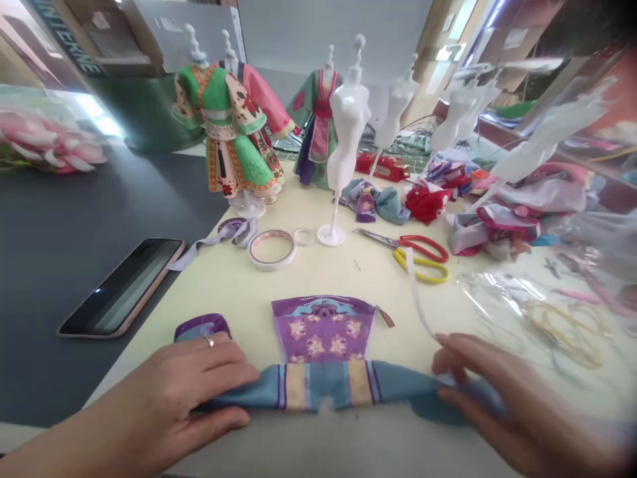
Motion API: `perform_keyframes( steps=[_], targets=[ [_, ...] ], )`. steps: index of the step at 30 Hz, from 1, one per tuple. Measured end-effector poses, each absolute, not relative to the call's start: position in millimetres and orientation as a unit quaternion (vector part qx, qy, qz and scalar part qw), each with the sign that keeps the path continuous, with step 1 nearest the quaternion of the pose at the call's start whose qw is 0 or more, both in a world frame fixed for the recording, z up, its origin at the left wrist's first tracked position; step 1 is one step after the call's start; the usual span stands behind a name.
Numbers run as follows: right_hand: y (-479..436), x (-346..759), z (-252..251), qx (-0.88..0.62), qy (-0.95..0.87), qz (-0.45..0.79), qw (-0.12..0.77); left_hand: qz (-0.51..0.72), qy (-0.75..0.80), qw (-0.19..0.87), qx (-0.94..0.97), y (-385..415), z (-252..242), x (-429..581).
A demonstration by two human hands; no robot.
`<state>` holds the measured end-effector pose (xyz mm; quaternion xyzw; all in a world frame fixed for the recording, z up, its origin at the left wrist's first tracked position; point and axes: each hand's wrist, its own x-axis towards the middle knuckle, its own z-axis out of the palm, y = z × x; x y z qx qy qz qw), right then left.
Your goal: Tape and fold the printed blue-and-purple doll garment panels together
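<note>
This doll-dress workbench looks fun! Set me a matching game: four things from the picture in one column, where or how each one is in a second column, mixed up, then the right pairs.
Things
1. Left hand
2. Black smartphone with a tan edge
3. Round roll of white tape
4. White plastic doll mannequin

Places or states
A. Bare, wearing no clothes
B. Lying flat on the pale yellow table
C. Resting on the blue striped fabric
D. Lying on the dark grey surface left of the table

Pairs: 1-C, 2-D, 3-B, 4-A
</note>
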<state>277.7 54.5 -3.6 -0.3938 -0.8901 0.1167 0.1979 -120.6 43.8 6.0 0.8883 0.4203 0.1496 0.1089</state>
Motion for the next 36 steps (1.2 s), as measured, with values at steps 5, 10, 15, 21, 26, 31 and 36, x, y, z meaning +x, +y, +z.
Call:
perform_keyframes(
  steps=[5, 10, 15, 21, 26, 31, 36],
  targets=[
    [75, 250, -15, -0.455, -0.823, 0.148, 0.307, 0.183, 0.528, 0.138, 0.817, 69, -2, -108],
    [114, 223, -22, -0.445, -0.843, 0.124, 0.275, 0.146, 0.626, 0.173, 0.747, 106, -10, -92],
    [123, 219, -24, -0.409, -0.879, 0.104, 0.22, 0.121, 0.605, 0.174, 0.767, 113, -14, -89],
    [125, 222, -28, -0.426, -0.872, 0.103, 0.217, 0.132, 0.594, 0.18, 0.773, 111, -16, -92],
    [129, 226, -28, -0.45, -0.853, 0.104, 0.243, 0.13, 0.585, 0.179, 0.781, 112, -17, -92],
    [136, 234, -24, -0.487, -0.825, 0.094, 0.27, 0.121, 0.587, 0.178, 0.781, 112, -17, -91],
    [152, 266, -17, -0.527, -0.783, 0.051, 0.326, 0.129, 0.586, 0.184, 0.779, 112, -17, -91]
  ],
)
